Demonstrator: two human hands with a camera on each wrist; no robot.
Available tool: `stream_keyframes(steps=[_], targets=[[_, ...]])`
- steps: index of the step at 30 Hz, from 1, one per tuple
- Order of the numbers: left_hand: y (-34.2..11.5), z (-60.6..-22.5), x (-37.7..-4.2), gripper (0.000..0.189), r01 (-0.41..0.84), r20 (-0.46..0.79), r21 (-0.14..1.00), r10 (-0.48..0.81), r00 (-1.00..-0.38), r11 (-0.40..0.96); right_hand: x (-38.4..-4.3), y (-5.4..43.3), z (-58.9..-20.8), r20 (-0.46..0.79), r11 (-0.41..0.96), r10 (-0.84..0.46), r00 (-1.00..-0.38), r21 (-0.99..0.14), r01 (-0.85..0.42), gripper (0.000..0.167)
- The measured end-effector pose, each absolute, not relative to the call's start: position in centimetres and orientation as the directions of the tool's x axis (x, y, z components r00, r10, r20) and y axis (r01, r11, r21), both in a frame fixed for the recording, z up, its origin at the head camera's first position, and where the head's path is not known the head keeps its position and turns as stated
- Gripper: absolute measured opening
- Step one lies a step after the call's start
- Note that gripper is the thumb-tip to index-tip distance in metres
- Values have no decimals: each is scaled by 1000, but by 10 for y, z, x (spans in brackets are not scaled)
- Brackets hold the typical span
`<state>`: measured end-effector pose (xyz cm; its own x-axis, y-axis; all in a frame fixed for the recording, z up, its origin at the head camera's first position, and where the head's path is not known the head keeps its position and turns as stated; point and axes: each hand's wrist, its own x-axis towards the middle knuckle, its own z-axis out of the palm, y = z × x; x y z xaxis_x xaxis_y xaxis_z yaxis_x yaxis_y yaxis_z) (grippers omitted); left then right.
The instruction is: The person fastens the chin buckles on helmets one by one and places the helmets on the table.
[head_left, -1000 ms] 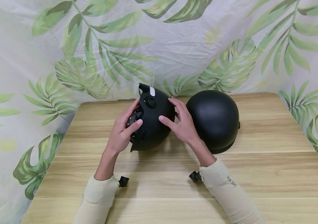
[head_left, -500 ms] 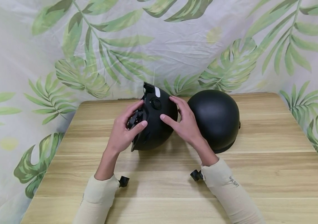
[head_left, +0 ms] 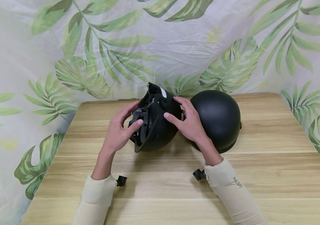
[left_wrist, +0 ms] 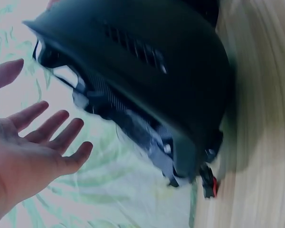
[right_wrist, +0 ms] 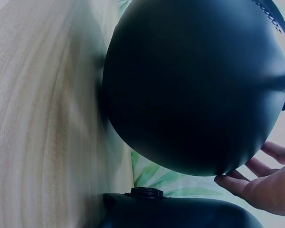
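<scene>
Tilted on the table (head_left: pixel 160 197), a strapped black helmet (head_left: pixel 160 125), probably stiff, slick and best gripped by its rim (head_left: pixel 149 137), has the left hand (head_left: pixel 119 129) relaxed and apart at nine o'clock, the right hand (head_left: pixel 186 121) spread against its shell (head_left: pixel 166 134) at three.

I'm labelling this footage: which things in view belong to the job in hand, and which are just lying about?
In the job:
tipped helmet and its inner straps
right grip, touching the shell
left grip, near the opening

Apparently just there:
dome-up helmet
wooden table
leaf-print backdrop
</scene>
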<state>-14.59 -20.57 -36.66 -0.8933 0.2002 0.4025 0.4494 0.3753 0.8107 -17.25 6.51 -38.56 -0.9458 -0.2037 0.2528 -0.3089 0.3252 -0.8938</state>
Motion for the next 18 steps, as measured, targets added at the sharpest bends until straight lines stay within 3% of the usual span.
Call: stream_keyframes(steps=[8,18], targets=[[-227,-380,-159,57,279,275,881,66,-959,382,-170,70,-379,245,371,-201,-948,-877,-305,73],[-238,-420,-173,81,88,49,874,94,-994,478,-168,75,-370,232,390,-201,-952,-873,-294,78]])
